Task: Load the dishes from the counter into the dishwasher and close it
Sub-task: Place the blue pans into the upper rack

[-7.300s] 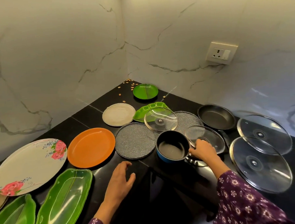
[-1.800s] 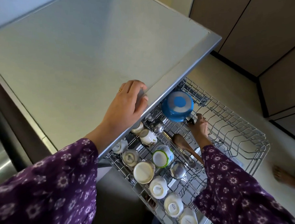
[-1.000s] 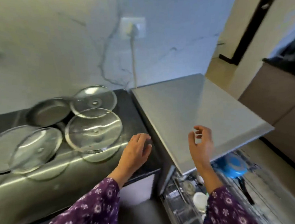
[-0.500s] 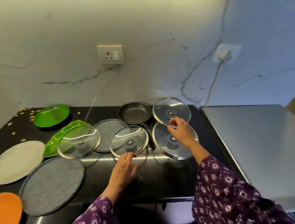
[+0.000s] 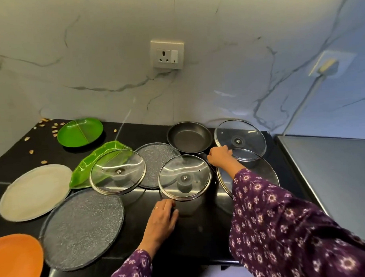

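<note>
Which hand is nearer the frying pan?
Right. The right hand is beside the handle of the pan, just off its near right rim; the left hand is farther forward, at the middle lid's front edge.

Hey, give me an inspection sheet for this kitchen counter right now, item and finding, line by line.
Surface: black counter, glossy, crowded.
Job's things: left lid, middle lid, back-right lid, front-right lid, black frying pan, large grey plate, small grey plate, green plate, leaf dish, beige plate, orange plate.
Clutter: tan bits scattered back left.
Hands: left hand at middle lid's near rim; right hand where the right lids overlap; grips unclear.
Cables: grey cable down the right wall.
Surroundings: marble wall, socket, grey appliance top.
</note>
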### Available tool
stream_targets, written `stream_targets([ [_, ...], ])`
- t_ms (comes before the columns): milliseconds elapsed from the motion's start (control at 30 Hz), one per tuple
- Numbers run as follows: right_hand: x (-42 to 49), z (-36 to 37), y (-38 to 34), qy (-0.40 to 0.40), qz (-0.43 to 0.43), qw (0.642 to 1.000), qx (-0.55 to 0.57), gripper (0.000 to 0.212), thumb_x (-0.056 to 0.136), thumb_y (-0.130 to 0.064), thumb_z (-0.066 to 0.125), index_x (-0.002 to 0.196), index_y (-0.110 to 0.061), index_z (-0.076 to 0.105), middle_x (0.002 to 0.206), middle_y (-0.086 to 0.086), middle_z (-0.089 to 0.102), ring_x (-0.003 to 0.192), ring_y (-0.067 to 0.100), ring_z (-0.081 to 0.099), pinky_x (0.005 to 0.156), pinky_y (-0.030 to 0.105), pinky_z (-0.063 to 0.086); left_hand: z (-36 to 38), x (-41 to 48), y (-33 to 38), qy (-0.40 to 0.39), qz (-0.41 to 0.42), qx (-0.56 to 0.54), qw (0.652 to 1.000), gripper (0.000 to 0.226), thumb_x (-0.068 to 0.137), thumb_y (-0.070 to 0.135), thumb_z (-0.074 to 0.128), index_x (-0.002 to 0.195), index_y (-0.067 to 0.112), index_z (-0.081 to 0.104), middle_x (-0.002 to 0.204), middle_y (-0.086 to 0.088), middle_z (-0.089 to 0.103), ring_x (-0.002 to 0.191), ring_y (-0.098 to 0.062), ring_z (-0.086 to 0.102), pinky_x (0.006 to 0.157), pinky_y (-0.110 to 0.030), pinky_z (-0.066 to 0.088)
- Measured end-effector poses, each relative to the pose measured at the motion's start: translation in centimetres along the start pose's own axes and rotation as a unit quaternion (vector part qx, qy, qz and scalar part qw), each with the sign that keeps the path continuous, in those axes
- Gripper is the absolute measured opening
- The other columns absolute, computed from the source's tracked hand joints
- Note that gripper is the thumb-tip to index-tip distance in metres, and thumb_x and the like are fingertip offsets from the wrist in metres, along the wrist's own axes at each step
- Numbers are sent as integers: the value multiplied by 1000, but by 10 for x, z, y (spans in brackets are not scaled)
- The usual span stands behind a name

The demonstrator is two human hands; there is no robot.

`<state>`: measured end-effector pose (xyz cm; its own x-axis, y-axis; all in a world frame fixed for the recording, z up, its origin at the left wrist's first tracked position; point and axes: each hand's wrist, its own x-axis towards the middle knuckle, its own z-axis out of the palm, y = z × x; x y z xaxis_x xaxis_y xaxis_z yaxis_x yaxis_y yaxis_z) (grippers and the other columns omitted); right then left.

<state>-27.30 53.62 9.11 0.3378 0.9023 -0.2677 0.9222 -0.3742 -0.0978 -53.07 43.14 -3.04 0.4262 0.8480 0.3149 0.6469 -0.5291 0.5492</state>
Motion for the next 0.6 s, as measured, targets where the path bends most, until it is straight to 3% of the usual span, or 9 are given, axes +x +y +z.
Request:
stream_targets([
  [67, 4, 1, -3, -10, -10, 999, -38, 33, 94, -30, 41, 114, -10, 60, 122, 12, 55, 125, 33, 38, 102, 45, 28, 2, 1, -2, 0, 2, -2, 1000, 14, 89, 31, 47, 93, 18, 51, 87, 3, 54, 82, -13, 47, 77, -23, 38],
  [200, 11, 6, -4, -2, -17, 998, -63, 30, 95, -36, 40, 95, -14, 60, 100, 5, 62, 105, 25, 56, 101, 44, 26, 2, 3, -1, 15, 9, -10, 1000, 11, 90, 27, 47, 94, 18, 50, 86, 2, 55, 82, -12, 47, 76, -23, 39],
  [600, 17, 5, -6, 15, -41, 998, -51, 33, 90, -29, 41, 60, -16, 42, 64, -2, 45, 75, 21, 49, 99, 44, 25, 2, 2, -2, 4, -3, 0, 1000, 13, 90, 28, 46, 91, 18, 52, 86, 5, 54, 81, -11, 47, 76, -24, 39],
])
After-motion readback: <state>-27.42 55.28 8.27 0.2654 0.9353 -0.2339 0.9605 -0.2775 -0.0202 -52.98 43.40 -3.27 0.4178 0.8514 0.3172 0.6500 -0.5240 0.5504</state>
